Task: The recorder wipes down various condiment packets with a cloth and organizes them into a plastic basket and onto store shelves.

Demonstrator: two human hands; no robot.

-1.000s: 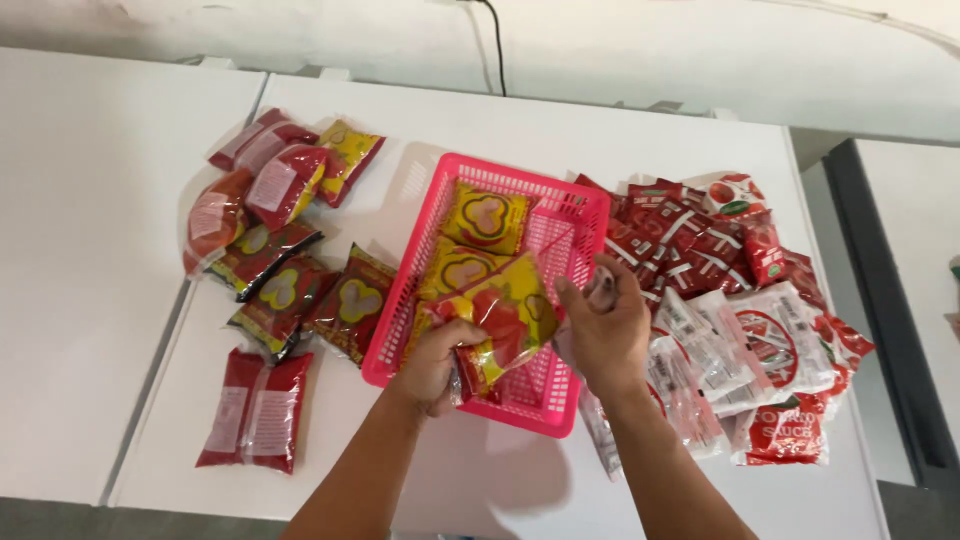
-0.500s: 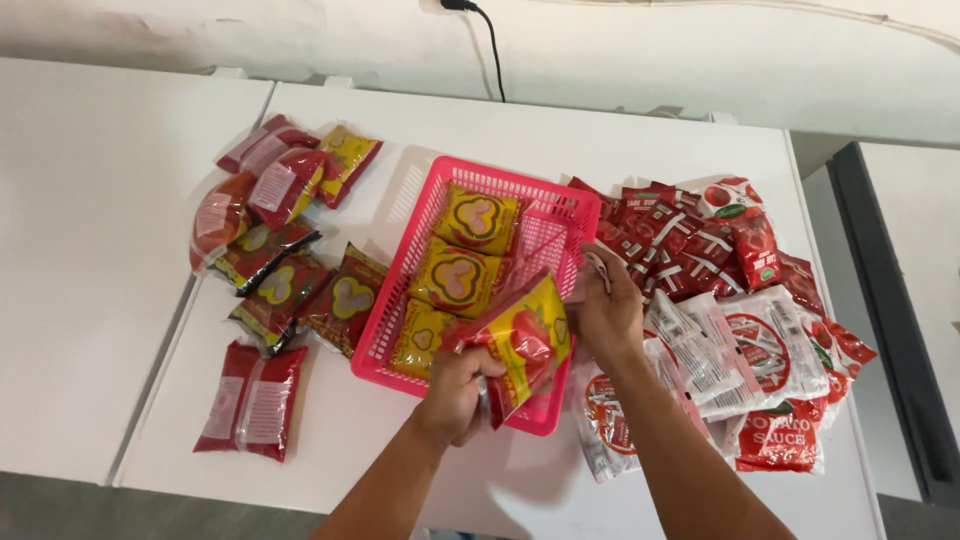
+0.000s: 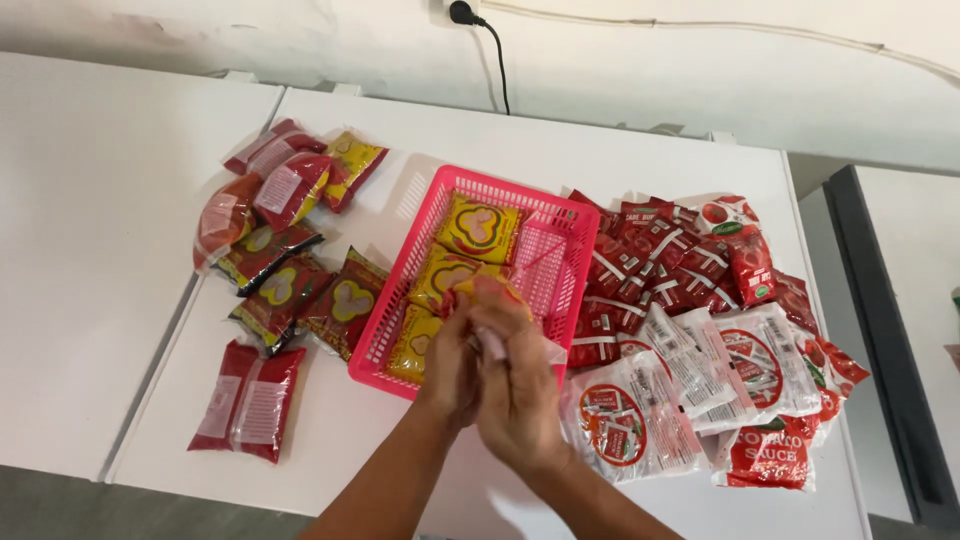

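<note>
On the left of the white table [image 3: 620, 160] lies a loose group of red and yellow snack packs [image 3: 285, 240], and one red pack [image 3: 248, 400] lies alone nearer to me, its long side running away from me. Next comes the pink basket [image 3: 425, 195], with its long axis going from me toward the wall and leaning a little to the right; yellow packs [image 3: 478, 228] lie flat in its left half. My left hand [image 3: 455, 365] and my right hand [image 3: 515, 385] are together over the near edge of the basket, both closed around one packet [image 3: 478, 292]. Only its yellow and red top shows above my fingers, so I cannot tell which way its long axis goes. My hands hide the near right corner of the basket. On the right, touching the basket, is a heap of red and white sauce sachets [image 3: 700, 310]. Behind the table there is a pale wall with a black plug and cable [image 3: 490, 50], and another white table [image 3: 90, 200] stands just beside on the left.
</note>
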